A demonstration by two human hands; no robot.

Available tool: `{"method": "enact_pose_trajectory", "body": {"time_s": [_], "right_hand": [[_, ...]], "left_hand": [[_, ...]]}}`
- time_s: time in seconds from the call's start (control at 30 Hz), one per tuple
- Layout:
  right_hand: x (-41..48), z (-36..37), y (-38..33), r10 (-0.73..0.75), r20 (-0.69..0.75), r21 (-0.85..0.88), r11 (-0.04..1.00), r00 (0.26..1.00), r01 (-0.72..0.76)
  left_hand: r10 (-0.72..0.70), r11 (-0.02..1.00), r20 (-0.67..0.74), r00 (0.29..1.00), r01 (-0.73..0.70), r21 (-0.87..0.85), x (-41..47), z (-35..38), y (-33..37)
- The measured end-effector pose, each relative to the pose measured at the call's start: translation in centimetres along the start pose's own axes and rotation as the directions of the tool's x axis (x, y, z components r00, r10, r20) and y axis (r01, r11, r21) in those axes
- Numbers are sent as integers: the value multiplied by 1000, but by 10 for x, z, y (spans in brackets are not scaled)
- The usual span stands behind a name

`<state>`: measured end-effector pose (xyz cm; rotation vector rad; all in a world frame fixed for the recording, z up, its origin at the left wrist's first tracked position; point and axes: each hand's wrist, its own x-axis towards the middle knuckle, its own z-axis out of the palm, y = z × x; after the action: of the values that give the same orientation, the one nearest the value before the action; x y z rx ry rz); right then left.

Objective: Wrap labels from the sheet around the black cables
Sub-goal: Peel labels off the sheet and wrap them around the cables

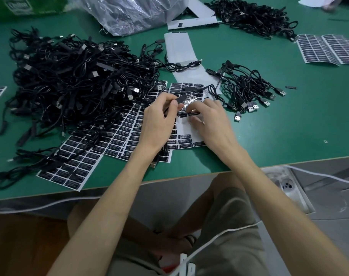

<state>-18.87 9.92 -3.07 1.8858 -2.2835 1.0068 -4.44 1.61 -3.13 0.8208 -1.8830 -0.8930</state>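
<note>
Closest to the camera, a person's lap in grey shorts (225, 220) sits below the edge of the green worktop (289, 124).

Just past that edge, two forearms reach in over a label sheet (191, 143) that lies flat on the worktop, with rows of black labels and a bare white patch in its middle. A second, fuller sheet (85, 154) lies beside it to the left, partly under loose cables.

The left hand (159, 118) is held above the sheet. Its fingers (172, 105) are curled and pinch the flat black block of a black cable (182, 99), whose cord runs up and to the right.

The right hand (207, 120) is just beside it. Its fingers (197, 105) are bent down, with their tips on a black label (193, 113) at the sheet. The thumb is hidden, so I cannot tell whether the label is pinched or only touched.

Left of the hands lies a big tangled heap of cables (70, 76), and to the right a small bundle (247, 86) with its plugs fanned out.

Farther back lie a white backing strip (179, 48), another label sheet (325, 49), a far cable pile (253, 14) and a clear plastic bag (129, 12).
</note>
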Motion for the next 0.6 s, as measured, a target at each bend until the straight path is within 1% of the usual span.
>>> {"method": "enact_pose_trajectory", "body": {"time_s": [0.37, 0.6], "right_hand": [[-1, -1, -5, -30, -11, -108, 994, 999, 29], [-3, -3, -11, -29, 17, -161, 986, 999, 32]], "left_hand": [[-18, 1000, -1, 1000, 18, 6, -1, -1, 1], [-22, 1000, 1, 1000, 22, 12, -1, 0, 1]]}}
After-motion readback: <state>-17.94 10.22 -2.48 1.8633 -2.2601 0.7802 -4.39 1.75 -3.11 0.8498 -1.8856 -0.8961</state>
